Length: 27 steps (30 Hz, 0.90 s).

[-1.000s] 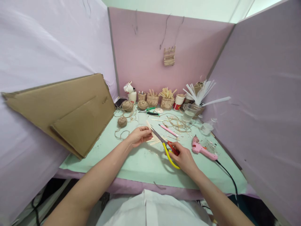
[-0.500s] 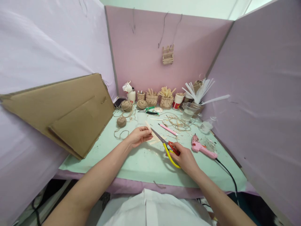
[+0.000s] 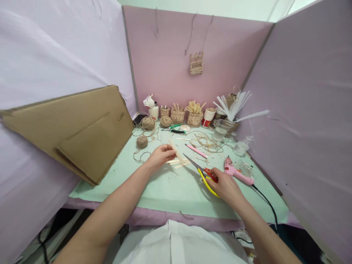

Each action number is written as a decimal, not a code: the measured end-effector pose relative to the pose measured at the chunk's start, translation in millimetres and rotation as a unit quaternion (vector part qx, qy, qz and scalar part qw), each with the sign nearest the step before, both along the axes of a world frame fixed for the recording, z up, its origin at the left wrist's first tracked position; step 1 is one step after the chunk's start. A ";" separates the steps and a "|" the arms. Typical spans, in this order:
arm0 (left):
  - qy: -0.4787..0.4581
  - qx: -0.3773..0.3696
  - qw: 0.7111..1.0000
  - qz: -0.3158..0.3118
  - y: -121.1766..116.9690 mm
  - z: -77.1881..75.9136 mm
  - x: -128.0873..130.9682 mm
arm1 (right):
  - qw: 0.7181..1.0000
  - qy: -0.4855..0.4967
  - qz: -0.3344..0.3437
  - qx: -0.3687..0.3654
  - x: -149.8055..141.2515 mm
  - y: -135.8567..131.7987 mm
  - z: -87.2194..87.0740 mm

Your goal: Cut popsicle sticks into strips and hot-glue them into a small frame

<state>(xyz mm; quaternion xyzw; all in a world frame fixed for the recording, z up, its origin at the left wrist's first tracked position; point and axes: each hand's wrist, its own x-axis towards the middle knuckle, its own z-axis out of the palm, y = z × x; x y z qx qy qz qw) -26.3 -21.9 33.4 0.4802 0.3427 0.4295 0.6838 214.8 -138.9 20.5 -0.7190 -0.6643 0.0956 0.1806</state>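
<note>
Between its thumb and fingers, my left hand pinches a thin pale wooden stick, tilted above the table. My right hand is closed around the handles of scissors with yellow and red grips. The blades look closed and point up and left, a little apart from the stick. Below the held stick, several more pale wooden sticks lie on the green cloth. A pink pen-like craft knife lies just beyond the scissors.
A pink glue gun with a black cord lies at right. Loose twine, green-handled pliers and a twine ball lie farther back. Stick-filled baskets line the rear wall. A cardboard sheet leans at left.
My right hand has drawn the scissors right and slightly down, away from the stick. The blades have come off the stick. My left hand has shifted slightly left, still pinching it.
</note>
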 end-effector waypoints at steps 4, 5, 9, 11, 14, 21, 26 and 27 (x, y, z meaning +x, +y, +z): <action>0.097 0.118 0.988 -0.016 -4.7 6.7 -2.0 | 0.997 -0.051 0.042 -0.039 9.5 -11.5 2.8; 0.113 0.133 0.984 -0.031 -7.2 9.1 -2.0 | 0.996 -0.047 0.059 -0.039 11.4 -14.0 3.5; 0.136 0.155 0.968 -0.144 -18.7 16.5 2.4 | 0.996 -0.024 0.083 -0.015 9.7 -17.7 17.7; 0.146 0.158 0.954 -0.210 -23.0 16.7 6.2 | 0.994 0.035 0.100 0.020 -0.3 -13.1 29.4; 0.174 0.165 0.935 -0.261 -25.5 13.2 10.0 | 0.961 0.197 0.192 0.036 -22.6 2.4 40.6; 0.204 0.197 0.922 -0.263 -24.6 10.1 8.4 | 0.910 0.332 0.247 0.033 -49.4 30.7 28.7; 0.231 0.207 0.913 -0.265 -25.8 9.2 9.7 | 0.906 0.339 0.252 0.023 -46.9 24.8 28.3; 0.231 0.212 0.913 -0.259 -26.4 7.9 10.1 | 0.908 0.337 0.246 0.029 -46.7 23.4 28.7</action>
